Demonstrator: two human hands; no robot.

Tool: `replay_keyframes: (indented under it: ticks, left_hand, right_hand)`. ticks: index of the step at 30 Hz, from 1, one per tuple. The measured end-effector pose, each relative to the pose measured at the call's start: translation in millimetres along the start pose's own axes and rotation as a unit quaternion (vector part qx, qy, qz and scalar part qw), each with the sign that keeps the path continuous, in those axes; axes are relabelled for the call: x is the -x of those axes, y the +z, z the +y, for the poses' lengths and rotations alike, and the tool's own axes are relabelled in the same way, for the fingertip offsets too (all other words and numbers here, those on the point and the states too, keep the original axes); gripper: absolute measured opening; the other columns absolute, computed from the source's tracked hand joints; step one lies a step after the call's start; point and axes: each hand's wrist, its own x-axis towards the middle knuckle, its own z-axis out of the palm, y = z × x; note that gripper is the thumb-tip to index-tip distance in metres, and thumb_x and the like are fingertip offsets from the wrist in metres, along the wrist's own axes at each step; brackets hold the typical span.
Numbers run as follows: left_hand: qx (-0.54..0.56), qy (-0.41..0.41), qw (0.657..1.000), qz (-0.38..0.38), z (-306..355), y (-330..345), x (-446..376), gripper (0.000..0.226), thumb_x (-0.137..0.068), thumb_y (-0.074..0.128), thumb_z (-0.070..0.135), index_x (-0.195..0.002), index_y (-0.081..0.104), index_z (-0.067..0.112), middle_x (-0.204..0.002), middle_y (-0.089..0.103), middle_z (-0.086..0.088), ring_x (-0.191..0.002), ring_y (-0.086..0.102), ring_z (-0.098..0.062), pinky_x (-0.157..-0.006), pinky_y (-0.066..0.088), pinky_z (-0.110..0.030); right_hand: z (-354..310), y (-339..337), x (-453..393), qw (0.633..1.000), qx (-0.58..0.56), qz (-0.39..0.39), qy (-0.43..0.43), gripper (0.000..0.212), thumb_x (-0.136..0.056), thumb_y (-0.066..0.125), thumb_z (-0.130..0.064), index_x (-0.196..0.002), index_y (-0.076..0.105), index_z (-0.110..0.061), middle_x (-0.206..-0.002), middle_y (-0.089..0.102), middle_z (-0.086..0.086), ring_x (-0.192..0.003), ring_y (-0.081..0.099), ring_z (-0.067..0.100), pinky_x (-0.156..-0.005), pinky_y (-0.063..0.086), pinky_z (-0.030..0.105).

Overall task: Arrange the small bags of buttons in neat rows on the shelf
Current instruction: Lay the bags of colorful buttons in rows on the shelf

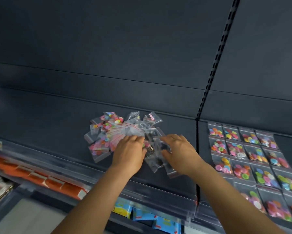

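Note:
A loose heap of small clear bags point(115, 132) with red zip strips lies in the middle of the dark shelf point(57, 119); many hold coloured buttons, some hold dark pieces. My left hand point(129, 152) rests palm down on the heap's front, fingers curled into the bags. My right hand point(179, 152) lies on the heap's right side, fingers bent over dark-filled bags; whether either hand grips a bag is hidden. On the neighbouring shelf section to the right, button bags point(253, 159) lie flat in neat rows.
A slotted upright rail point(211, 78) divides the two shelf sections. A clear plastic strip point(142, 188) runs along the shelf's front edge. Below it sit orange packets point(45, 179) at left and blue-and-yellow packets point(142, 215).

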Motion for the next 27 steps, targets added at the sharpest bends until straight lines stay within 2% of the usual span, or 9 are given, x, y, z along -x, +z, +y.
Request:
replay_keyframes:
  ticks: [5, 10, 12, 14, 16, 19, 22, 24, 27]
  left_hand:
    - [0.024, -0.011, 1.000, -0.003, -20, 6, -6, 0.047, -0.091, 0.056, 0.031, -0.134, 0.046, 0.017, -0.128, 0.053, 0.000, -0.116, 0.044, -0.021, -0.095, 0.039, -0.032]
    - [0.096, -0.024, 0.995, 0.002, -30, 7, -11, 0.042, -0.086, 0.064, 0.028, -0.126, 0.055, 0.017, -0.115, 0.058, -0.002, -0.110, 0.046, -0.020, -0.088, 0.041, -0.031]
    - [0.164, -0.033, 0.986, 0.012, -32, 6, -12, 0.034, -0.085, 0.067, 0.025, -0.117, 0.060, 0.017, -0.102, 0.060, 0.000, -0.100, 0.051, -0.018, -0.082, 0.045, -0.028]
    - [0.233, -0.044, 0.971, 0.017, -34, 4, -14, 0.029, -0.083, 0.069, 0.019, -0.111, 0.062, 0.018, -0.089, 0.058, 0.007, -0.082, 0.054, -0.009, -0.071, 0.045, -0.019]
    - [0.290, -0.057, 0.955, 0.014, -37, 0, -16, 0.028, -0.083, 0.068, 0.014, -0.109, 0.062, 0.021, -0.083, 0.057, 0.015, -0.072, 0.054, 0.000, -0.062, 0.041, -0.007]
    - [0.368, -0.081, 0.926, 0.026, -42, -7, -18, 0.029, -0.082, 0.068, 0.011, -0.103, 0.058, 0.029, -0.080, 0.060, 0.015, -0.073, 0.057, 0.002, -0.061, 0.044, -0.006]
    - [0.410, -0.100, 0.906, 0.040, -50, -14, -21, 0.031, -0.083, 0.067, 0.010, -0.097, 0.055, 0.035, -0.082, 0.064, 0.012, -0.071, 0.060, 0.001, -0.059, 0.045, -0.009]
    - [0.439, -0.110, 0.891, 0.043, -55, -18, -22, 0.032, -0.084, 0.065, 0.009, -0.094, 0.054, 0.037, -0.083, 0.065, 0.011, -0.068, 0.059, 0.003, -0.059, 0.045, -0.011]
    - [0.480, -0.118, 0.868, 0.049, -60, -21, -22, 0.033, -0.083, 0.065, 0.007, -0.093, 0.055, 0.036, -0.084, 0.065, 0.009, -0.070, 0.059, 0.000, -0.064, 0.045, -0.015]
  right_hand:
    - [-16, 11, -20, 1.000, -0.005, -0.010, 0.002, 0.039, -0.094, 0.049, -0.026, -0.132, 0.049, -0.019, -0.136, 0.050, 0.001, -0.126, 0.040, 0.024, -0.104, 0.033, 0.032]
    - [-29, 18, -34, 1.000, -0.018, 0.001, -0.007, 0.037, -0.092, 0.054, -0.033, -0.127, 0.053, -0.021, -0.127, 0.057, 0.001, -0.120, 0.045, 0.026, -0.102, 0.038, 0.036]
    - [-34, 19, -38, 0.999, -0.045, 0.008, -0.015, 0.042, -0.089, 0.058, -0.037, -0.128, 0.052, -0.022, -0.124, 0.058, -0.001, -0.119, 0.046, 0.023, -0.100, 0.039, 0.033]
    - [-39, 20, -41, 0.997, -0.073, 0.014, -0.033, 0.050, -0.085, 0.064, -0.034, -0.131, 0.051, -0.024, -0.124, 0.059, -0.002, -0.118, 0.047, 0.020, -0.099, 0.039, 0.029]
    - [-44, 21, -45, 0.993, -0.102, 0.043, -0.037, 0.044, -0.082, 0.068, -0.028, -0.123, 0.056, -0.025, -0.109, 0.065, -0.004, -0.102, 0.056, 0.015, -0.087, 0.043, 0.020]
    - [-49, 17, -51, 0.977, -0.198, 0.077, 0.018, 0.021, -0.080, 0.072, -0.019, -0.100, 0.067, -0.024, -0.082, 0.068, -0.009, -0.072, 0.061, 0.004, -0.064, 0.042, 0.004]
    - [-52, 11, -54, 0.944, -0.315, 0.068, 0.074, 0.011, -0.080, 0.071, -0.014, -0.077, 0.069, -0.024, -0.069, 0.067, -0.006, -0.057, 0.058, 0.004, -0.057, 0.047, 0.015]
    - [-54, 7, -55, 0.919, -0.373, 0.064, 0.109, 0.015, -0.080, 0.069, -0.009, -0.073, 0.069, -0.022, -0.064, 0.067, -0.002, -0.055, 0.056, 0.010, -0.061, 0.052, 0.029]
    - [-59, 4, -57, 0.906, -0.402, 0.053, 0.123, 0.015, -0.081, 0.068, -0.007, -0.073, 0.068, -0.020, -0.063, 0.067, 0.001, -0.056, 0.058, 0.013, -0.066, 0.054, 0.035]
